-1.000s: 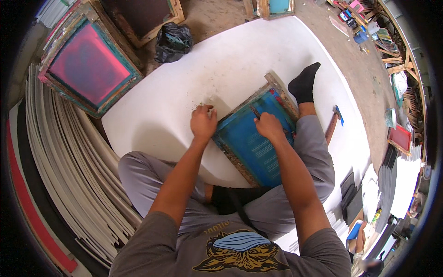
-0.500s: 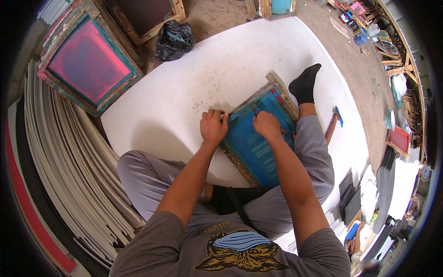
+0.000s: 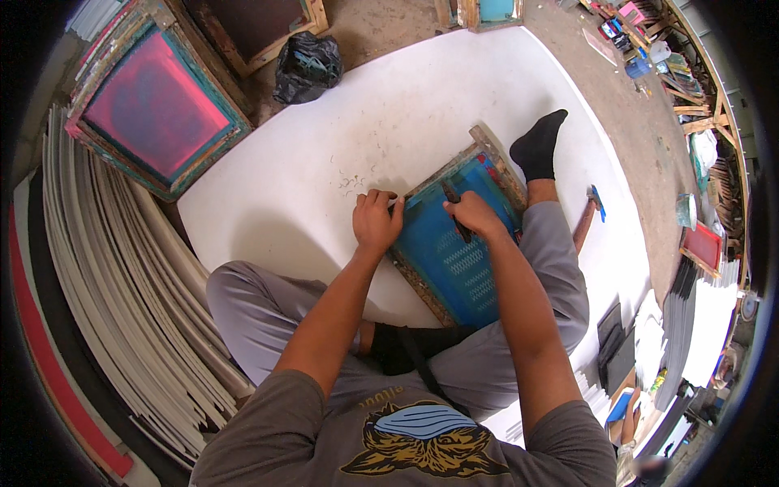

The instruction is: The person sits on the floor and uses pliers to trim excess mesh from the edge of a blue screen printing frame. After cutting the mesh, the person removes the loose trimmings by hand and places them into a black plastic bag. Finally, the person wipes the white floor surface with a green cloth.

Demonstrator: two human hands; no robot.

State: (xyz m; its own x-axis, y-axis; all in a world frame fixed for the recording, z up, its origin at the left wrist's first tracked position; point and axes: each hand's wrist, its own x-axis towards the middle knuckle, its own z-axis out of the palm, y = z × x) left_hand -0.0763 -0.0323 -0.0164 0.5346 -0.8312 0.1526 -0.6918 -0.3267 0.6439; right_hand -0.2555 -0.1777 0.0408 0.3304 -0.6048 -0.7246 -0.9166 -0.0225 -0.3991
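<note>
Head camera, looking down: we noted a blue-meshed printing screen (image 3: 464, 258) in a worn wooden frame, lying askew on a white board (image 3: 284, 170). It sat to the right of the left hand (image 3: 376, 221) and beneath the right hand (image 3: 475, 213), its lower part reaching back toward the wearer, between the two forearms.

Right hand: closed round a dark tool, which we took for pliers (image 3: 451, 191). One end showed ahead of the fist, over the mesh near the far-left edge; the handles trailed back below the fingers. Left hand: fingers bent, thumb beside the frame's left corner. We could not tell whether it gripped the wood or merely rested there.

Our reading of the step: tool work along that far-left edge, with the left hand placed to steady the corner. Small thin slivers (image 3: 350, 180) lay on the board just ahead of the left hand; we judged them bits pulled from the frame, though they were too small to identify.

The next move, we reckoned, called for a firm hold on the corner and the tool's tip set squarely at the edge, kept from scraping the mesh. Well to the right of the right hand, beyond the leg, we logged a hammer-like tool (image 3: 585, 219), untouched.
</note>
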